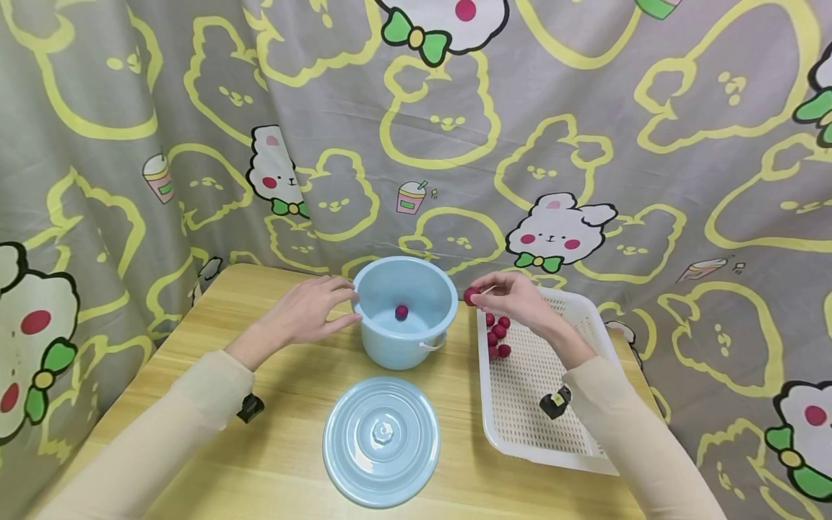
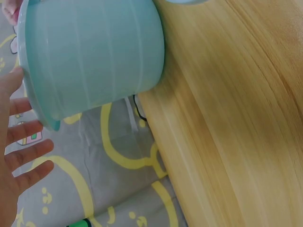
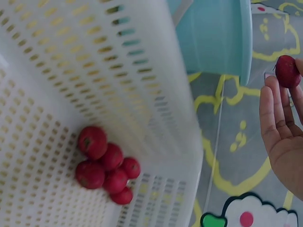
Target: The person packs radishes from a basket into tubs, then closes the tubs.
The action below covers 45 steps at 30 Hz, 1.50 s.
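Note:
A light blue bucket (image 1: 404,315) stands on the wooden table (image 1: 286,404) with one red berry (image 1: 401,312) lying inside. My left hand (image 1: 310,312) rests against the bucket's left rim, fingers fairly straight; in the left wrist view its fingers (image 2: 23,156) lie beside the bucket wall (image 2: 94,56). My right hand (image 1: 503,295) pinches a red berry (image 1: 470,295) at its fingertips, just right of the bucket rim; the right wrist view shows that berry (image 3: 287,72). Several red berries (image 1: 497,334) lie in the white slotted basket (image 1: 572,448).
The bucket's blue lid (image 1: 382,439) lies flat on the table near the front edge. A grey cartoon-print curtain (image 1: 455,130) hangs close behind and around the table. Bare tabletop lies to the left of the bucket.

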Tool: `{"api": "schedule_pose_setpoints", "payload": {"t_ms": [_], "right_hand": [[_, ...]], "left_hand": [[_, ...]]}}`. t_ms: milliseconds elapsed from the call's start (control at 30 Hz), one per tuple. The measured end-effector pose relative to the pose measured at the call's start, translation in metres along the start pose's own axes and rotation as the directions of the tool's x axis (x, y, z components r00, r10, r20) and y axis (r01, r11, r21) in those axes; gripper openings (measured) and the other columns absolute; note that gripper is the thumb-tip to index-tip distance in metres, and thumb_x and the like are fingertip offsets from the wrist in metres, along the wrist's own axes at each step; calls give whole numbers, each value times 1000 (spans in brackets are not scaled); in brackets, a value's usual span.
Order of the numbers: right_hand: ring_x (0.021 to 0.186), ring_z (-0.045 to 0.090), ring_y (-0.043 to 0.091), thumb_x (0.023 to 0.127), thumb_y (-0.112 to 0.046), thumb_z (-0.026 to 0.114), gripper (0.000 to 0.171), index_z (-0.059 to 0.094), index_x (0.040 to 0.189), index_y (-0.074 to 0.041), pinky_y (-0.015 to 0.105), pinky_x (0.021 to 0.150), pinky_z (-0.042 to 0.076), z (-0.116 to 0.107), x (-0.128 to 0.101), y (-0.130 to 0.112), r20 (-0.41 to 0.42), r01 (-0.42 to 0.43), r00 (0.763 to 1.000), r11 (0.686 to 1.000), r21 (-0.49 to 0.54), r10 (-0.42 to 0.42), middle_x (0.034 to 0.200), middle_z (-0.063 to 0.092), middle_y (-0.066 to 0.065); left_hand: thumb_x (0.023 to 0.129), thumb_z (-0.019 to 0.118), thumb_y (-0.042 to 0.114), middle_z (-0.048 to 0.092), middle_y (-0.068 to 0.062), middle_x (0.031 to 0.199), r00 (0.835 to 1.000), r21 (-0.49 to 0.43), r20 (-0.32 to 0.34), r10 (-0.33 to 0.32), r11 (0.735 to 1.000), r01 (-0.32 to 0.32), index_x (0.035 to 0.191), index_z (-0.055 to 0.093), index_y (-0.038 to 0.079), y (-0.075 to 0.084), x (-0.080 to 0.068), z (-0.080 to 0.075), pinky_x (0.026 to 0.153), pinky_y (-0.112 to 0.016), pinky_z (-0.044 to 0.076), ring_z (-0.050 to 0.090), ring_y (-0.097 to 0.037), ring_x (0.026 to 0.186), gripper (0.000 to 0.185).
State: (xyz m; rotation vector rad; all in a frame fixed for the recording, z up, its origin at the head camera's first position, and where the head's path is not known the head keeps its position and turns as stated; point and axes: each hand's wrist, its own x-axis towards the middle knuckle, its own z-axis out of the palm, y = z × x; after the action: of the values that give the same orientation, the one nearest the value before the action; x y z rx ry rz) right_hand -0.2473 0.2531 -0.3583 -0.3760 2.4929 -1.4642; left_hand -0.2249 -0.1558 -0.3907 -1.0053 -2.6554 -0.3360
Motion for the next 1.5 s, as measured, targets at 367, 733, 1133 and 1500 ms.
{"api": "schedule_pose_setpoints", "payload": {"t_ms": [367,733,1133,1500], "right_hand": [[91,76,11,96,-18,79,32,73,123,-4,30,88,64,17,14,-21,-8,57,998,996,70,-57,102,80,-2],[90,74,13,95,-18,79,31,74,122,-6,37,90,65,33,26,-34,16,90,996,991,95,-92,97,79,-2],[90,76,23,94,-15,80,30,75,121,-5,33,86,64,53,42,-39,26,98,995,991,92,-101,112,75,6],[90,76,18,92,-18,83,30,76,119,-8,25,85,59,71,51,-37,49,86,995,993,79,-90,110,75,6]], "left_hand": [[99,69,51,73,-12,127,1000,8,-8,10,1000,-10,119,75,13,-1,1,-1,93,-50,61,71,-33,112,43],[99,69,52,73,-12,127,1000,15,-9,17,1000,-17,119,75,13,-2,0,-1,93,-50,61,71,-33,112,44],[99,69,51,73,-12,126,1000,13,-10,19,1000,-19,119,75,13,-2,0,-1,93,-50,61,71,-33,111,43],[99,69,52,73,-12,128,1000,9,7,4,1000,-4,120,76,14,0,1,0,95,-51,61,71,-33,113,44]]}}
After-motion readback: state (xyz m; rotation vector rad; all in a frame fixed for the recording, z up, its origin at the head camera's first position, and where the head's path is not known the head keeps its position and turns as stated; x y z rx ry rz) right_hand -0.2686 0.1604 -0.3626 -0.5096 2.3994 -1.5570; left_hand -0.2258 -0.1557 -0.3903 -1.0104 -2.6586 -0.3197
